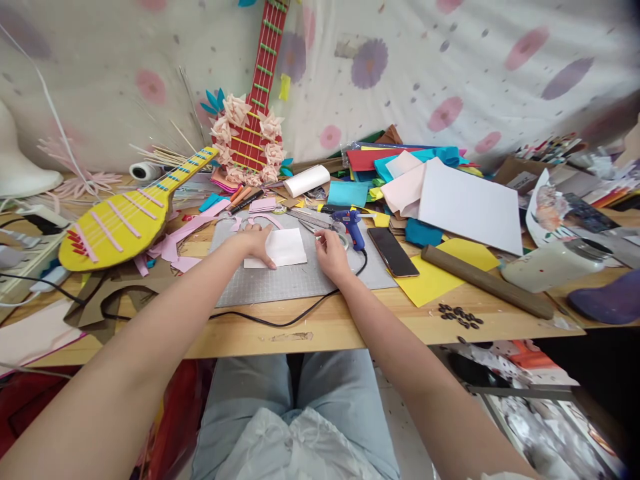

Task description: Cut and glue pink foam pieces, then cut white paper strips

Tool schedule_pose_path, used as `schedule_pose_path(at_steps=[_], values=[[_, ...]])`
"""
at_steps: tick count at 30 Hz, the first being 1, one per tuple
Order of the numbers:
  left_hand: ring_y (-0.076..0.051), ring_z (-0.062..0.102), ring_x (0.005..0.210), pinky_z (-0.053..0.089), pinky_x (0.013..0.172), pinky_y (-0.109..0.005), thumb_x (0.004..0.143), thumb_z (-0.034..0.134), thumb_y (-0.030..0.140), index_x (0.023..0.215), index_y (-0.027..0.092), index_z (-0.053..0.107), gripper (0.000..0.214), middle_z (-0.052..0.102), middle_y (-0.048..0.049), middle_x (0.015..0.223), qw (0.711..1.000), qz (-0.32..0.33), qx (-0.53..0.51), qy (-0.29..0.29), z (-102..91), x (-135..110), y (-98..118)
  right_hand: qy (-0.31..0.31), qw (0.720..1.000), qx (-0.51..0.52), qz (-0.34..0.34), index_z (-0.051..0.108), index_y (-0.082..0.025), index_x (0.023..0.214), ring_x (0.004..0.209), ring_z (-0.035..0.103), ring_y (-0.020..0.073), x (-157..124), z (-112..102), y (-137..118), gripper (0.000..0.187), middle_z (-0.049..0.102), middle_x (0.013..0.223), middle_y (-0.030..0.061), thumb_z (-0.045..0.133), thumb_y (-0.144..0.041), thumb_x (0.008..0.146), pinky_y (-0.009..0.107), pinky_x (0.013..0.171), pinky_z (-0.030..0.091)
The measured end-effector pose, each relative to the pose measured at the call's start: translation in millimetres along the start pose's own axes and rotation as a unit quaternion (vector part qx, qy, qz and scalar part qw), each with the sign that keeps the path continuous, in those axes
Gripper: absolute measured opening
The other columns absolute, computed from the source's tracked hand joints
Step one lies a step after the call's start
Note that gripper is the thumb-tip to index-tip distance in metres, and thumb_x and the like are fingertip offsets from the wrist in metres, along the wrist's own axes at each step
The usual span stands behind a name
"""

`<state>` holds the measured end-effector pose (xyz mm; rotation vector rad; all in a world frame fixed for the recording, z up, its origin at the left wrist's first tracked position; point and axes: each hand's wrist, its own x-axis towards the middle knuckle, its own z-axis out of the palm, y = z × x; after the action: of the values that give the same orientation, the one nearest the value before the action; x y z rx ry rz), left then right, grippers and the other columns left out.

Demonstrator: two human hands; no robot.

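A blank white card (286, 248) lies on the grey cutting mat (250, 287) in front of me. My left hand (257, 245) holds its left side, thumb at the near edge and fingers toward the far edge. To the right of the card is my right hand (331, 253), fingers curled together; whatever is between them is hidden or too small to name. Just beyond that hand, a blue hot glue gun (354, 227) rests on the mat, its black cord (280, 325) looping toward me. A ring-shaped roll partly shows behind the right fingers.
A yellow paper lute (117, 230) lies at left, and a red one (247, 143) with paper flowers leans at the back. A phone (393, 252), yellow paper (425, 283), a brown tube (485, 280), a jar (555, 265) and dark seed-like pieces (459, 316) are at right.
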<state>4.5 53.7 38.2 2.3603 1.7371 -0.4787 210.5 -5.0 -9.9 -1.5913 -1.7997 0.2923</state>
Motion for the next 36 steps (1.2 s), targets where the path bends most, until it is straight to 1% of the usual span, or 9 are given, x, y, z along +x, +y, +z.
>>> schedule_pose_path(at_steps=[6, 10, 14, 20, 23, 26, 29, 33, 36], values=[[-0.042, 0.034, 0.121, 0.032, 0.093, -0.048, 0.029, 0.068, 0.07, 0.13, 0.013, 0.036, 0.12, 0.037, -0.025, 0.133, 1.0, -0.021, 0.019, 0.002, -2.5, 1.3, 2.0, -0.035, 0.999, 0.008, 0.015, 0.049, -0.019, 0.103, 0.078, 0.052, 0.0134, -0.7, -1.1, 0.8, 0.024, 0.057, 0.091, 0.0025, 0.041, -0.027, 0.081, 0.025, 0.069, 0.04], [-0.034, 0.048, 0.111, 0.04, 0.087, -0.037, 0.041, 0.069, 0.063, 0.12, 0.013, 0.047, 0.097, 0.052, -0.0186, 0.121, 0.999, 0.035, 0.016, -0.018, -9.3, -6.9, 8.5, -0.05, 0.999, 0.018, 0.006, 0.049, -0.02, 0.102, 0.073, 0.052, 0.0123, -1.9, 0.9, -0.6, 0.025, 0.058, 0.089, 0.0008, 0.046, -0.03, 0.079, 0.025, 0.064, 0.037], [-0.032, 0.046, 0.114, 0.038, 0.089, -0.033, 0.045, 0.071, 0.055, 0.115, 0.015, 0.053, 0.083, 0.054, -0.0147, 0.119, 0.997, 0.077, 0.014, -0.022, -14.0, -13.7, 15.0, -0.049, 0.999, 0.024, -0.001, 0.051, -0.02, 0.1, 0.071, 0.051, 0.0124, -1.4, 2.8, 1.1, 0.025, 0.058, 0.088, 0.0018, 0.047, -0.031, 0.079, 0.025, 0.063, 0.036], [-0.026, 0.055, 0.103, 0.04, 0.083, -0.028, 0.044, 0.075, 0.04, 0.118, 0.015, 0.049, 0.082, 0.058, -0.0111, 0.118, 0.992, 0.106, -0.07, -0.007, -12.3, -11.0, 17.1, -0.04, 0.999, 0.033, -0.002, 0.051, -0.019, 0.1, 0.069, 0.051, 0.012, -2.0, 4.9, 1.0, 0.025, 0.057, 0.087, 0.0017, 0.048, -0.03, 0.078, 0.025, 0.062, 0.036], [-0.027, 0.056, 0.1, 0.041, 0.081, -0.03, 0.043, 0.075, 0.038, 0.109, 0.016, 0.056, 0.072, 0.061, -0.0106, 0.113, 0.991, 0.089, -0.103, -0.005, -11.5, -9.5, 15.1, -0.034, 0.999, 0.041, 0.007, 0.05, -0.019, 0.1, 0.07, 0.051, 0.0124, -1.8, 4.1, -1.0, 0.025, 0.058, 0.087, 0.0019, 0.047, -0.03, 0.078, 0.025, 0.063, 0.037], [-0.027, 0.06, 0.09, 0.043, 0.075, -0.03, 0.043, 0.077, 0.032, 0.094, 0.017, 0.064, 0.055, 0.067, -0.007, 0.098, 0.972, 0.064, -0.225, 0.018, -10.1, -11.7, 9.8, -0.013, 0.999, 0.03, 0.015, 0.05, -0.019, 0.101, 0.075, 0.052, 0.0142, 0.9, -2.5, 0.4, 0.025, 0.058, 0.089, 0.0029, 0.045, -0.029, 0.079, 0.026, 0.066, 0.038], [-0.024, 0.062, 0.076, 0.045, 0.065, -0.029, 0.041, 0.079, 0.03, 0.084, 0.017, 0.066, 0.047, 0.068, -0.0055, 0.084, 0.889, 0.016, -0.451, 0.078, -3.9, -16.6, 3.8, 0.028, 0.998, -0.048, 0.024, 0.052, -0.017, 0.101, 0.086, 0.052, 0.0187, 6.0, -12.8, 7.9, 0.024, 0.059, 0.091, 0.0061, 0.044, -0.024, 0.08, 0.03, 0.076, 0.038], [-0.017, 0.06, 0.059, 0.046, 0.057, -0.027, 0.05, 0.077, 0.019, 0.084, 0.014, 0.064, 0.037, 0.067, -0.0055, 0.074, 0.65, -0.04, -0.747, 0.13, 12.9, -22.5, 3.7, -0.007, 0.983, -0.181, 0.042, 0.054, -0.012, 0.105, 0.099, 0.048, 0.0255, 12.8, -18.3, 18.5, 0.029, 0.056, 0.106, 0.0137, 0.045, -0.02, 0.079, 0.035, 0.085, 0.035], [-0.013, 0.059, 0.055, 0.047, 0.054, -0.024, 0.06, 0.068, 0.008, 0.084, 0.012, 0.063, 0.025, 0.066, -0.0035, 0.07, 0.493, -0.054, -0.857, 0.142, 27.6, -24.3, 8.3, -0.08, 0.967, -0.238, 0.05, 0.053, -0.008, 0.108, 0.103, 0.047, 0.028, 17.6, -14.0, 18.2, 0.032, 0.053, 0.11, 0.0181, 0.045, -0.019, 0.079, 0.036, 0.087, 0.035]])
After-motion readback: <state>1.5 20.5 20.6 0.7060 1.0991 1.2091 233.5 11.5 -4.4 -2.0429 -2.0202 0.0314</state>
